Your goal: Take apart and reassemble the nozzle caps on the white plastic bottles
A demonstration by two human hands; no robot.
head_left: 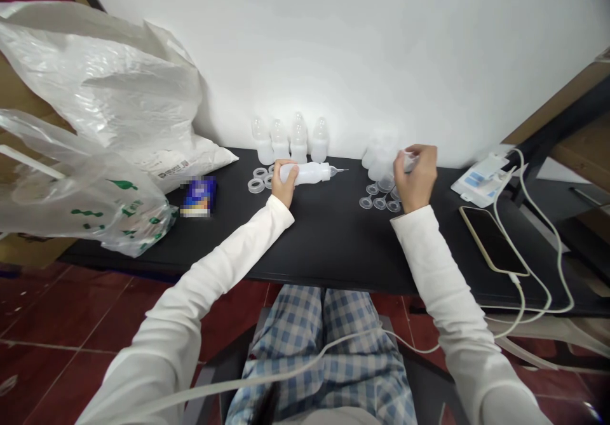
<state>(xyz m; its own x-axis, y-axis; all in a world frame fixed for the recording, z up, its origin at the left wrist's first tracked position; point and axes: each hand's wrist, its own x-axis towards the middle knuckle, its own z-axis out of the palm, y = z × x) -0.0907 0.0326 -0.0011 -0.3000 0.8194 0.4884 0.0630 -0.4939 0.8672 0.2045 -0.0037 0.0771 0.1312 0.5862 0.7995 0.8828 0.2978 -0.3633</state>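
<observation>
My left hand [284, 183] is closed round the base of a translucent squeeze bottle [312, 172] that lies sideways over the black table [328, 241], its thin nozzle tip pointing right. My right hand [418, 176] is curled shut on a small clear plastic piece [410, 160] I cannot name, held above several clear caps [380, 199]. Several upright bottles [291, 139] stand in a row at the wall behind my left hand. More translucent bottles [379, 155] are bunched just left of my right hand.
Clear rings [258, 180] lie left of my left hand. Large plastic bags [95, 133] fill the table's left end, with a small blue packet [199, 196] beside them. A phone [493, 239] on a white cable and a white box [481, 179] sit at the right.
</observation>
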